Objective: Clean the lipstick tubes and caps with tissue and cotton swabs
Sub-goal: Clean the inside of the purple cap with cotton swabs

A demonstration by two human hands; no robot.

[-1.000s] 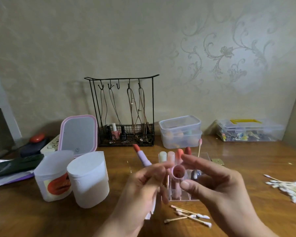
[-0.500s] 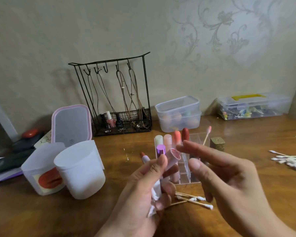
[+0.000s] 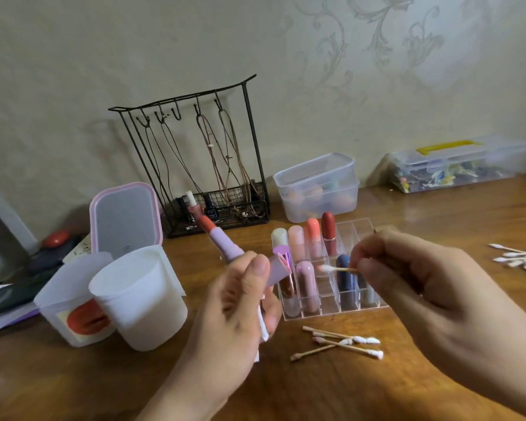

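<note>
My left hand (image 3: 234,302) grips an uncapped lilac lipstick tube (image 3: 223,243) with its red bullet pointing up and left, a lilac cap (image 3: 278,267) whose open end faces right, and a bit of white tissue (image 3: 263,326) under the fingers. My right hand (image 3: 413,287) pinches a cotton swab (image 3: 336,269), its pink-stained tip just right of the cap's mouth and apart from it. Behind both, a clear acrylic organizer (image 3: 362,232) holds several capped lipsticks (image 3: 312,238).
Used cotton swabs (image 3: 343,344) lie in front of the organizer, clean swabs (image 3: 520,259) at the right edge. Two white tubs (image 3: 140,299) and a pink mirror (image 3: 125,218) stand left. A black wire jewellery rack (image 3: 195,159) and clear storage boxes (image 3: 316,186) line the wall.
My right hand, empty before, now pinches a cotton swab taken from the organizer and points it at the cap. My left hand tilted the cap's mouth rightward. The view dropped closer.
</note>
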